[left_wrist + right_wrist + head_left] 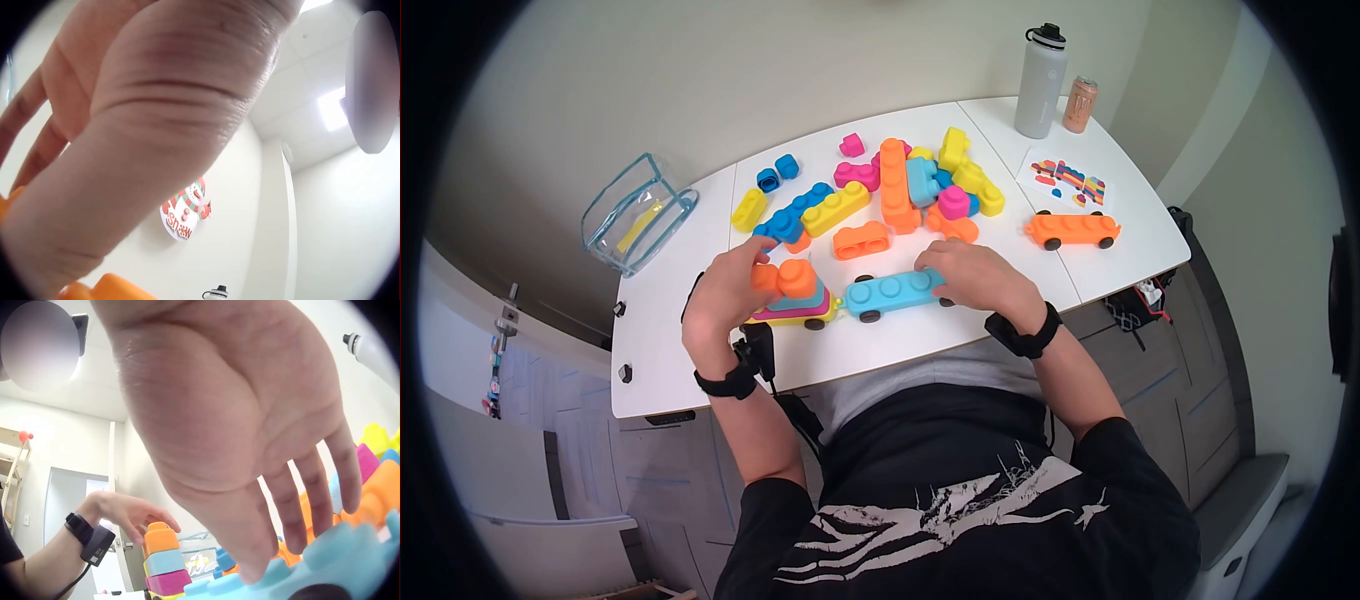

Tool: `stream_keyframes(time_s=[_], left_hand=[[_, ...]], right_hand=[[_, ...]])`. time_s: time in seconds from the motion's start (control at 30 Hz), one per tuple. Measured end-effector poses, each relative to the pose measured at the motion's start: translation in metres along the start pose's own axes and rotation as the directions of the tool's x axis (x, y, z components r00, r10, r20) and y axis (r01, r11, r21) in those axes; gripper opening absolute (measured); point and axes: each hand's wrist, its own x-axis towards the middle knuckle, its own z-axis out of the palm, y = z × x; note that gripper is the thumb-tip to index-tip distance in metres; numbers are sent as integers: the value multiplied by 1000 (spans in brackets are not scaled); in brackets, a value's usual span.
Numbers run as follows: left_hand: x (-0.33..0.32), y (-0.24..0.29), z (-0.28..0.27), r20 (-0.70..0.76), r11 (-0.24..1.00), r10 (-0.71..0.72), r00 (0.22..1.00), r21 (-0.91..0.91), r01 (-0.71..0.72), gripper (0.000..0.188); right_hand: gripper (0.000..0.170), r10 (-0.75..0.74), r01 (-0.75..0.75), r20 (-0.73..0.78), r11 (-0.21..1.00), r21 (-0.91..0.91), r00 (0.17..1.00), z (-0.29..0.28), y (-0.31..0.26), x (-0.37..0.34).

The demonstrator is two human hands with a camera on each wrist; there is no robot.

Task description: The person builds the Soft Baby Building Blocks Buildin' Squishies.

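An orange block (797,279) tops a stack of light blue, magenta and yellow layers on dark wheels. My left hand (730,290) grips that orange block at its left part, thumb on one side and fingers on the other. To the right lies a light blue wheeled base (890,291), its left end at the stack's yellow connector. My right hand (983,277) rests at the base's right end with fairly straight fingers and partly hides that end. In the right wrist view, its thumb and fingers (289,512) hang down at the studded light blue base (350,556).
Loose coloured blocks (835,208) lie beyond both hands. An orange wheeled base (1075,230) stands at right, below a picture card (1068,182). A grey bottle (1040,90) and a can (1080,105) stand at the back right; a clear case (640,215) sits at left.
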Motion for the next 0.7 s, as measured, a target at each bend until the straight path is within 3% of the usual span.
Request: stream_keyframes(time_s=[0.17,0.23,0.3,0.5,0.57,0.7], left_hand=[[-25,12,-11,-107,997,72,992,-6,-73,64],[-34,22,-13,-232,978,208,950,20,-209,57],[-38,26,-16,-250,968,245,937,10,-250,54],[-33,26,-18,-293,946,302,907,-27,-323,49],[-31,24,-18,-308,945,307,900,-12,-326,49],[-31,26,-17,-271,953,284,920,-26,-302,47]], right_hand=[[37,39,-38,-9,995,92,999,-10,3,1],[36,38,-33,-37,993,113,999,-13,9,8],[35,44,-34,-70,990,138,997,-17,13,19],[37,116,-127,-176,991,-50,977,-30,11,82],[34,129,-145,-312,989,-29,941,-28,8,98],[35,106,-172,-336,970,-173,936,-11,11,121]])
